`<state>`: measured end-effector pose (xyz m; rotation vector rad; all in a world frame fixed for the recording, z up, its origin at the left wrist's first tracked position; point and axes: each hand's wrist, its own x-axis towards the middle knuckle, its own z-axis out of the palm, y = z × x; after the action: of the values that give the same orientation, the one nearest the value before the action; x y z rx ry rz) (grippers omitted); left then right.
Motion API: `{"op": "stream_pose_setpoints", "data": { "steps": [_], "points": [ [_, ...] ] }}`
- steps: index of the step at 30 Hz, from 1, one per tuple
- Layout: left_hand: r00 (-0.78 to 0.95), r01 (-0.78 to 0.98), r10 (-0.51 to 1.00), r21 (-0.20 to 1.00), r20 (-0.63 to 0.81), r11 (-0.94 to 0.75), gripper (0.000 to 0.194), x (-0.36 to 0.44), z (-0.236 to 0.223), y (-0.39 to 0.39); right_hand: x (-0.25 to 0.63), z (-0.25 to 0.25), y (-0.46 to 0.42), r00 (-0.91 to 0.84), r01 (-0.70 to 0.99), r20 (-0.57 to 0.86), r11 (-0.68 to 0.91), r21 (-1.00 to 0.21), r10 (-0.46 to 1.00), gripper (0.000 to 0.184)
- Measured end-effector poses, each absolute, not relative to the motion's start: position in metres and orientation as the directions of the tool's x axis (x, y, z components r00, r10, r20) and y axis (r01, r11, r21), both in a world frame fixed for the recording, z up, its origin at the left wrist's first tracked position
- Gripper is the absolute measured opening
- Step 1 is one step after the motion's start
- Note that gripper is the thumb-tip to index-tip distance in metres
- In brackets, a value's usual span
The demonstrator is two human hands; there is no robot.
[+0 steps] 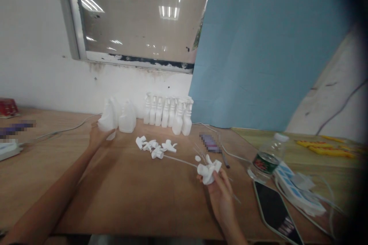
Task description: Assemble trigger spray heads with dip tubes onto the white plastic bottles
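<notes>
My left hand (97, 136) reaches across the wooden table (123, 199) and is closed round a white plastic bottle without a top (107, 121). Two more topless bottles (127, 118) stand beside it near the wall. My right hand (220, 187) is closed on a white trigger sprayer head (209, 171) with a thin dip tube trailing to the left. Loose white sprayer heads (155, 146) lie on the table between my hands. A row of finished white spray bottles (169, 113) stands against the wall.
A clear water bottle (266, 159) lies at the right beside a dark phone (276, 208), white packets (299, 191) and cables. Yellow tools (324, 148) lie far right. A blue sheet (258, 53) leans on the wall. A white power strip (8, 148) sits at the left edge.
</notes>
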<state>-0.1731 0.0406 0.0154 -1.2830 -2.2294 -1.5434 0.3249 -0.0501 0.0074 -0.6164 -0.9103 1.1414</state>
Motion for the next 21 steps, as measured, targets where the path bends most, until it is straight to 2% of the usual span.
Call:
{"op": "stream_pose_setpoints", "data": {
  "steps": [2, 4, 6, 8, 13, 21],
  "points": [
    [-0.501, 0.8, 0.604, 0.599, 0.62, 0.049, 0.094, -0.158, 0.016, 0.02, 0.324, 0.012, -0.051, 0.109, -0.539, 0.296, 0.306, -0.785, 0.949, 0.011],
    [-0.33, 0.9, 0.62, 0.435, 0.712, -0.021, 0.098, -0.138, 0.018, -0.007, 0.324, 0.016, -0.052, 0.113, -0.571, 0.311, 0.318, -0.757, 0.944, 0.011],
    [-0.187, 0.948, 0.592, 0.302, 0.784, -0.1, 0.094, -0.115, 0.021, -0.036, 0.324, 0.019, -0.053, 0.135, -0.597, 0.322, 0.336, -0.729, 0.937, 0.012],
    [-0.077, 0.955, 0.555, 0.221, 0.829, -0.197, 0.089, -0.093, 0.023, -0.06, 0.324, 0.021, -0.053, 0.159, -0.612, 0.319, 0.347, -0.711, 0.934, 0.014],
    [-0.05, 0.938, 0.488, 0.209, 0.871, -0.276, 0.086, -0.065, 0.023, -0.081, 0.324, 0.022, -0.053, 0.208, -0.583, 0.301, 0.365, -0.726, 0.931, 0.015],
    [-0.037, 0.94, 0.505, 0.201, 0.862, -0.274, 0.085, -0.063, 0.02, -0.079, 0.326, 0.018, -0.053, 0.21, -0.619, 0.298, 0.362, -0.697, 0.931, 0.015]
  ]
}}
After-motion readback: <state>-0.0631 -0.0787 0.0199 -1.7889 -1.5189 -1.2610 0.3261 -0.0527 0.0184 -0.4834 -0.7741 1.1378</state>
